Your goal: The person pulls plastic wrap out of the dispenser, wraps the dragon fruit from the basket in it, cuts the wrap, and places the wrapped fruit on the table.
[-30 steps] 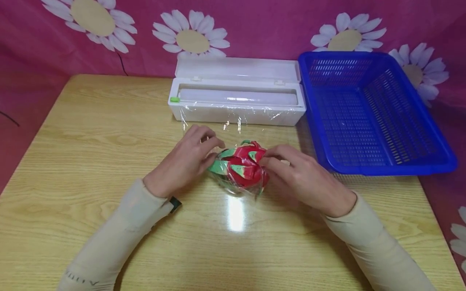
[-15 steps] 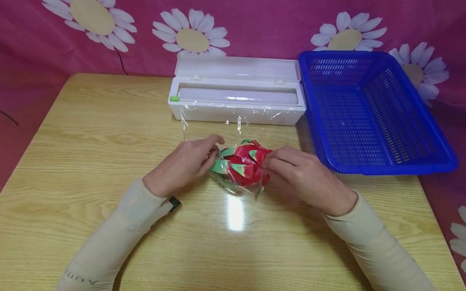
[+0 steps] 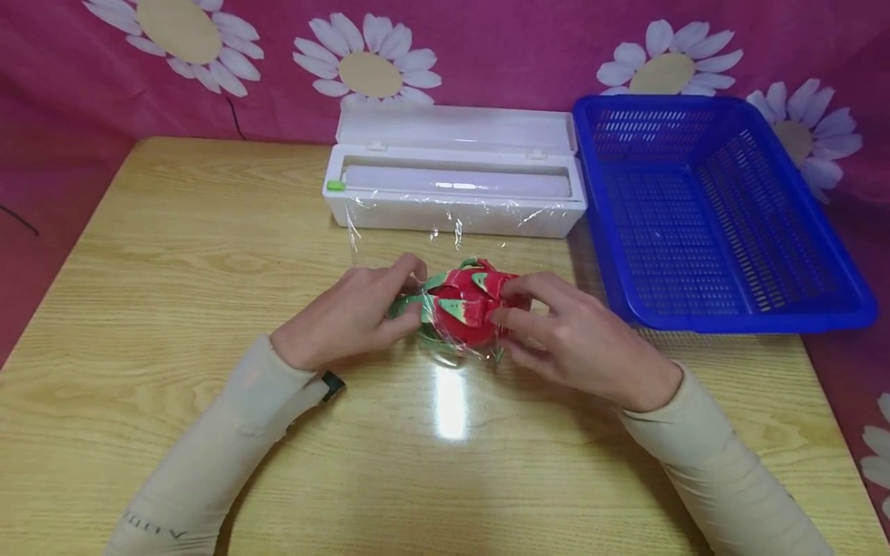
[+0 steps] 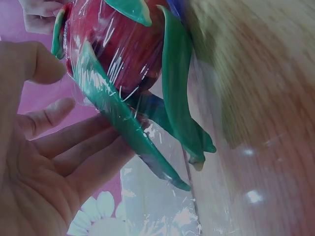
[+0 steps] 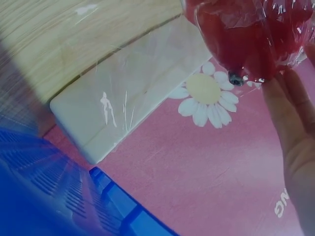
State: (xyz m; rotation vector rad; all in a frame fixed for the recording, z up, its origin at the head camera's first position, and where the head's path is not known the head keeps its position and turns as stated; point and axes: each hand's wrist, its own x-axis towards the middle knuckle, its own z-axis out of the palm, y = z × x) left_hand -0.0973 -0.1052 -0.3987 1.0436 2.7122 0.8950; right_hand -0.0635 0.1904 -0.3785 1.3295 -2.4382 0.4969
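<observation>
Red-green dragon fruit (image 3: 455,328) under clear film (image 4: 115,73), between 2 hands, near the white box (image 3: 396,212). Left hand (image 3: 344,313) loose, fingers against green leaves (image 4: 176,73). Right hand (image 3: 587,340) touches the red end; cannot tell if gripping.

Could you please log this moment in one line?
dragon fruit: under clear film | left hand: at green end | right hand: at red end | film box: open

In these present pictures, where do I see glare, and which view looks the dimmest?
Head view: a white glare patch on the table, small glints on the plastic film; left wrist view: white streaks across the red fruit; right wrist view: streaks before the white box; both wrist views look dimmer than the head view.
</observation>
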